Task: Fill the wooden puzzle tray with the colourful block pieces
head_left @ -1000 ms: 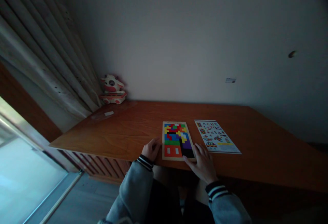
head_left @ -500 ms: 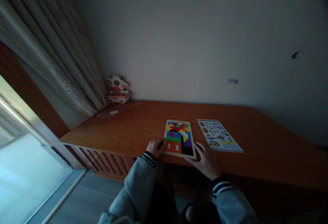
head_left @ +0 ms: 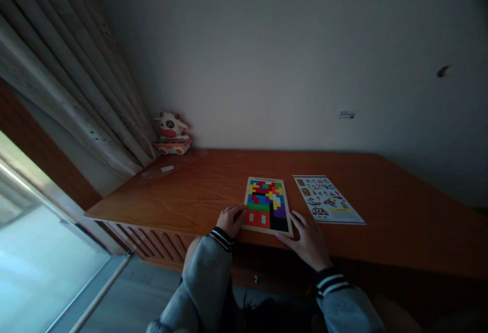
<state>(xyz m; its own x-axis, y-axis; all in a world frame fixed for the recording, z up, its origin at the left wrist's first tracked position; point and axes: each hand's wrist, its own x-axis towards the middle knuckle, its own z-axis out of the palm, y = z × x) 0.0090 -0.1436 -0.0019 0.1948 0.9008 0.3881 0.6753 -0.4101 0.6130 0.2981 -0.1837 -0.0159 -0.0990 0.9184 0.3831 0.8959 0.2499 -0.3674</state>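
A wooden block puzzle board (head_left: pixel 283 233) with a pale frame lies near the front edge of the desk. Coloured pieces fill much of it, and bare black patches show at its lower right and in the middle. My left hand (head_left: pixel 231 219) is at the board's lower left edge, its fingers curled against the frame. At the lower right corner, my right hand (head_left: pixel 308 241) holds the frame, with the thumb along the near edge and the fingers along the right side. To the right of the board lies a printed pattern sheet (head_left: pixel 331 202), touched by neither hand.
The wooden desk (head_left: pixel 190 190) stands against a grey wall. A cow-shaped toy (head_left: pixel 172 133) sits at its back left corner, with a small white slip (head_left: pixel 167 169) in front. A curtain (head_left: pixel 76 79) and a bright glass door (head_left: pixel 49 262) are on the left.
The view has shifted slightly, and my legs under the desk have moved. Both hands stay at the board, which looks unchanged.
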